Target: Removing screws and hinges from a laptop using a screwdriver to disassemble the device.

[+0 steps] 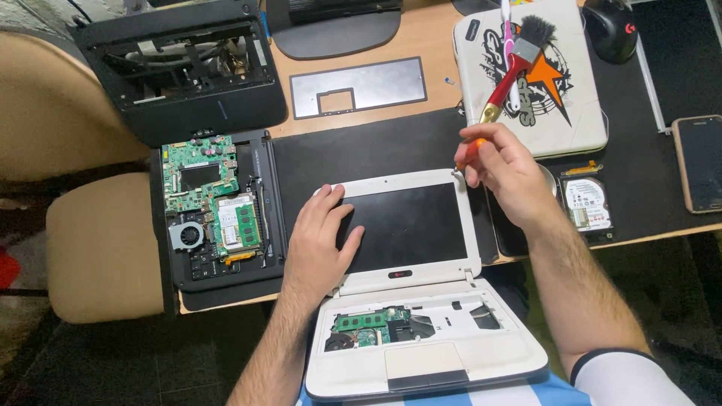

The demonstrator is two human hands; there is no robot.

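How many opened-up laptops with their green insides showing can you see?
2. A small white laptop lies open under the person's hands, green board showing where its keyboard was. A black laptop base sits left of it with its green board bare. Others may be hidden.

white laptop (pixel 410 225) | open flat, keyboard off | orange screwdriver (pixel 468 153) at lid corner

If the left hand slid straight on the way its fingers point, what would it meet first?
The left hand lies flat on the white laptop's screen, fingers pointing up toward the top bezel. It would probably cross that bezel first, then the black mat beyond.
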